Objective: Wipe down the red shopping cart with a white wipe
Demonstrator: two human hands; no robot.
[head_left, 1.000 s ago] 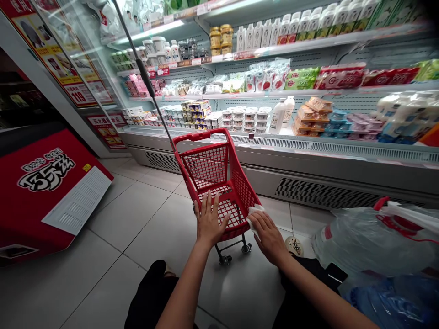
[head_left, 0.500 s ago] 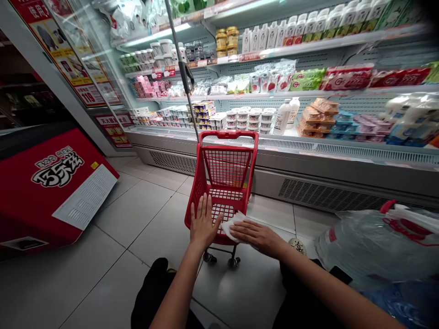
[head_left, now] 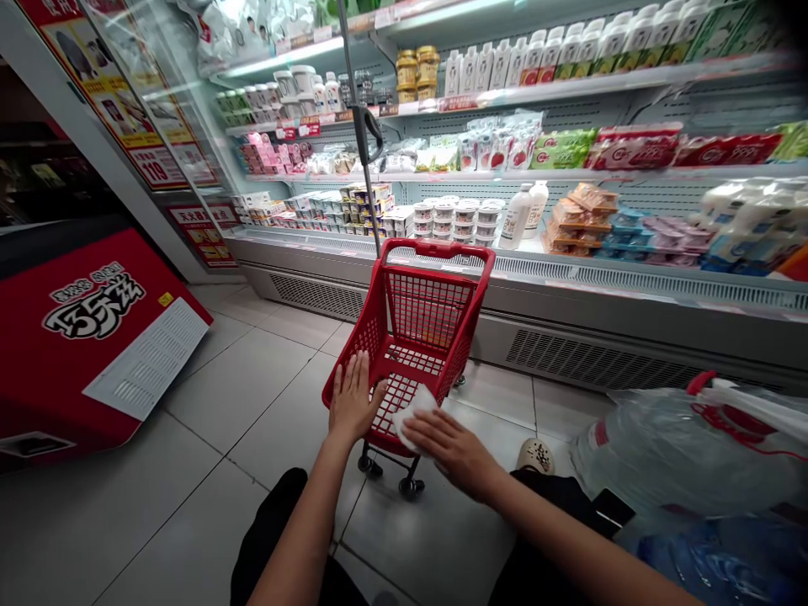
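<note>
Nearest the camera, the person's dark-clothed legs (head_left: 278, 539) are folded low over the pale tiled floor (head_left: 240, 404), and both bare forearms reach forward from the bottom edge. The left hand (head_left: 351, 402) lies flat with its fingers spread and straight against the near left rim of a small red shopping cart (head_left: 417, 337), palm pressed on the mesh wall. The right hand (head_left: 445, 443) is also laid flat, fingers together and extended, pressing a white cloth (head_left: 410, 418) onto the near front edge of the cart; the cloth sticks out from under the fingertips and touches the red mesh. The cart stands on the floor on small black wheels (head_left: 410, 486), just in front of the knees, with a thin metal pole (head_left: 359, 126) rising from its far left corner up past the top of the view. To the right, near the right elbow, lies a large clear water jug (head_left: 669, 454) with a red handle. To the left, well apart from the cart, is a red freezer cabinet (head_left: 88, 337) with white lettering. Beyond the cart runs an open chiller shelf (head_left: 568, 269) stocked with yoghurt cups, bottles and packets in several rows.
</note>
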